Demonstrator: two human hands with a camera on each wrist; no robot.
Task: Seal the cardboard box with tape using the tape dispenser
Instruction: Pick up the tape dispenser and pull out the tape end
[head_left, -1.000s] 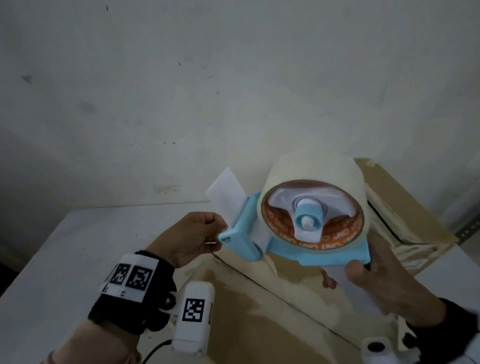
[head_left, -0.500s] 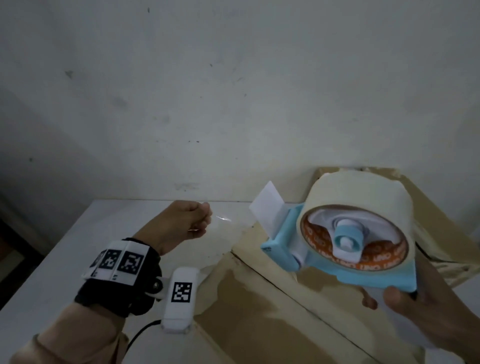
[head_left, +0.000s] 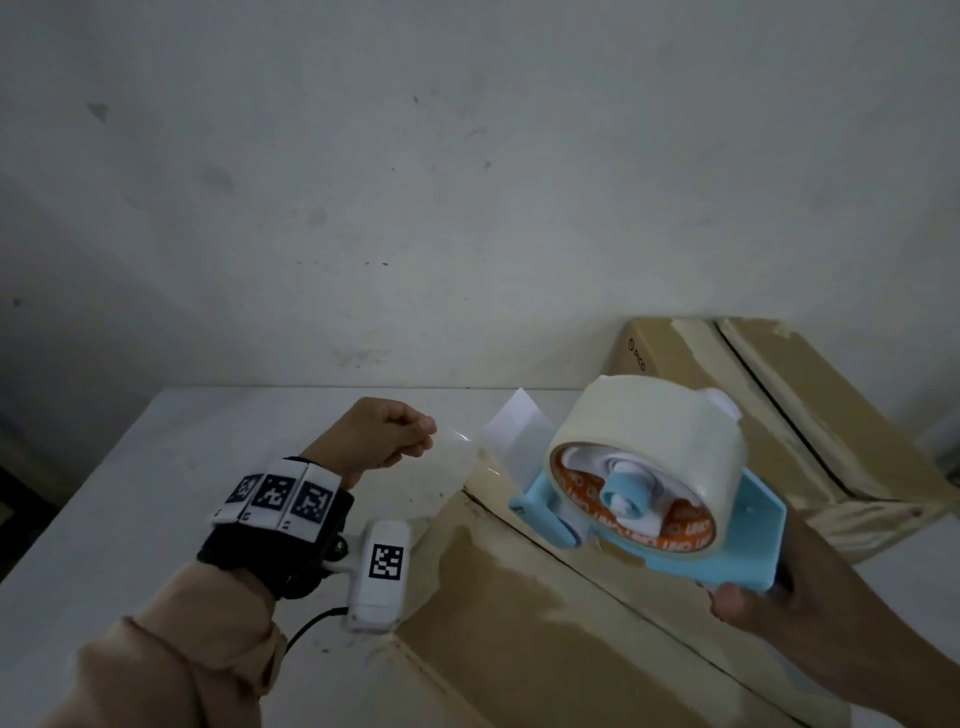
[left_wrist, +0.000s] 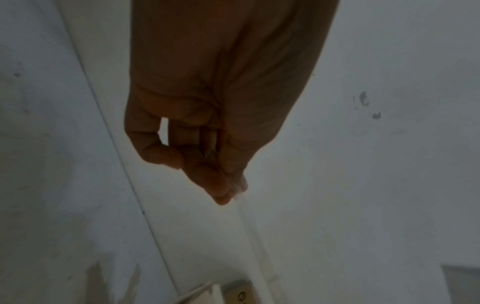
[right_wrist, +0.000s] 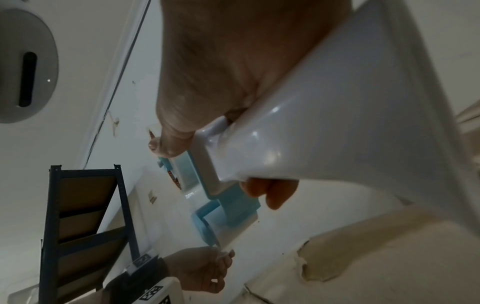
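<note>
My right hand (head_left: 769, 597) grips the white handle (right_wrist: 337, 123) of a blue tape dispenser (head_left: 727, 540), held in the air over the near cardboard box (head_left: 519, 623). A wide roll of clear tape (head_left: 649, 441) sits on it. My left hand (head_left: 384, 436) is to the dispenser's left, above the table. Its thumb and fingertips (left_wrist: 223, 191) pinch the free end of the clear tape strip (head_left: 457, 457), which stretches from the dispenser's front. The box's top flaps meet at a dark seam (head_left: 571, 561).
A second cardboard box (head_left: 779, 405) with old tape on it lies behind, against the white wall. Both stand on a white table (head_left: 156, 493). A dark metal shelf rack (right_wrist: 85, 226) appears in the right wrist view.
My left hand has pulled leftward away from the dispenser, drawing out a strip of clear tape. The dispenser has moved right and lower in view, and a second box has come into sight.
</note>
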